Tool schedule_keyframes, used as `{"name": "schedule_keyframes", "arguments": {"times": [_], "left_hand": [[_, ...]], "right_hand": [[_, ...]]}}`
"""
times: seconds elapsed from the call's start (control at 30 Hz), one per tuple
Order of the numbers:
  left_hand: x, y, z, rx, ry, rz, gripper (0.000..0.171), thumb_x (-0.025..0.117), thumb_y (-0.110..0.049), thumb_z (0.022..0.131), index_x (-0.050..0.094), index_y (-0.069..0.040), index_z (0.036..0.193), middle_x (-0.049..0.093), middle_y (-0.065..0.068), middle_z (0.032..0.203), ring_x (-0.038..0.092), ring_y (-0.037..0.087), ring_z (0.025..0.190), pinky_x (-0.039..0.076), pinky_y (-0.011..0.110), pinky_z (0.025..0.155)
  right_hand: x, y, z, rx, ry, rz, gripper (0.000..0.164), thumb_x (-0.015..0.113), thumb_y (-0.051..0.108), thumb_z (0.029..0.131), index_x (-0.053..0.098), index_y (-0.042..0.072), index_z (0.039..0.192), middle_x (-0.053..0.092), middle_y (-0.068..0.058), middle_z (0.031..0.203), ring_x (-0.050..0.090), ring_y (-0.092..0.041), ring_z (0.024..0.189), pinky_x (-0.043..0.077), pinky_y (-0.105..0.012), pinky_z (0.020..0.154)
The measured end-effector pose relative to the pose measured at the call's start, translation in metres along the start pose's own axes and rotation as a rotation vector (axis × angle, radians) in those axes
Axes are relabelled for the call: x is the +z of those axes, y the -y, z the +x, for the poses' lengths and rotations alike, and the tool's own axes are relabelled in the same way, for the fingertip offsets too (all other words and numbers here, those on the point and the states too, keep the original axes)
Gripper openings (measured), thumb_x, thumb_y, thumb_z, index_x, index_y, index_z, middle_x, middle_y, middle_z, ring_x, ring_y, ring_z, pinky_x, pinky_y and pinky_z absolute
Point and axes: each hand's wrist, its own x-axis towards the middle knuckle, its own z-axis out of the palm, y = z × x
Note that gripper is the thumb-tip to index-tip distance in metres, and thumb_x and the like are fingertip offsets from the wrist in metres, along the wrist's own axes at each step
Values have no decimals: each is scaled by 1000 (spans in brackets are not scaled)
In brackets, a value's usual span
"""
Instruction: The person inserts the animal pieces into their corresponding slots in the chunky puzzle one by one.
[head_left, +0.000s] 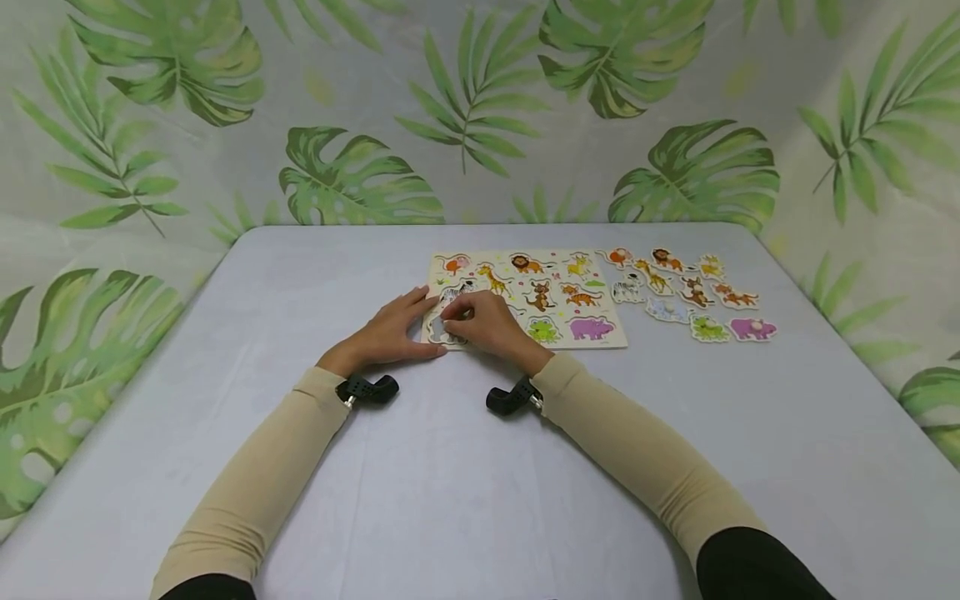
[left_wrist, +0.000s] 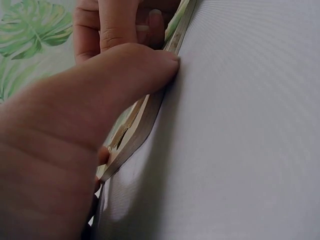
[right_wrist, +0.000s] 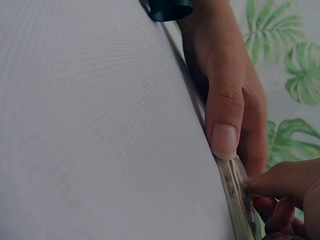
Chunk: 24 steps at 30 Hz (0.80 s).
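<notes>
A peg puzzle board (head_left: 618, 339) with animal pictures lies flat on the table. My left hand (head_left: 385, 332) rests at its near left corner, thumb against the front edge and fingers spread along the left side. The left thumb (left_wrist: 125, 70) lies straight along the wooden edge in the left wrist view. Over that same corner, my right hand (head_left: 491, 322) pinches a grey animal puzzle piece (head_left: 438, 331) between thumb and fingertips. Its outline is partly hidden by the fingers. In the right wrist view, the right fingertips (right_wrist: 270, 181) sit low over the board, close to the left thumb.
Loose animal pieces lie to the board's right, among them a zebra (head_left: 627, 289), a lion (head_left: 667, 259), a tiger (head_left: 735, 297), a green frog (head_left: 708, 328) and a purple hippo (head_left: 752, 330). A white cloth covers the table (head_left: 450, 500). A leaf-patterned curtain (head_left: 480, 108) hangs behind.
</notes>
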Motion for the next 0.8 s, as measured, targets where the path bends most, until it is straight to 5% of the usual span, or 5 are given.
{"name": "schedule_keyframes", "arguments": {"times": [0.8], "left_hand": [[0, 0, 0, 8, -6, -1, 91, 65, -59, 82, 28, -16, 154, 11, 6, 161, 7, 30, 147, 13, 56, 114]], "right_hand": [[-1, 1, 1, -15, 12, -17, 11, 74, 17, 85, 78, 14, 96, 74, 3, 91, 59, -10, 74, 45, -23, 65]]}}
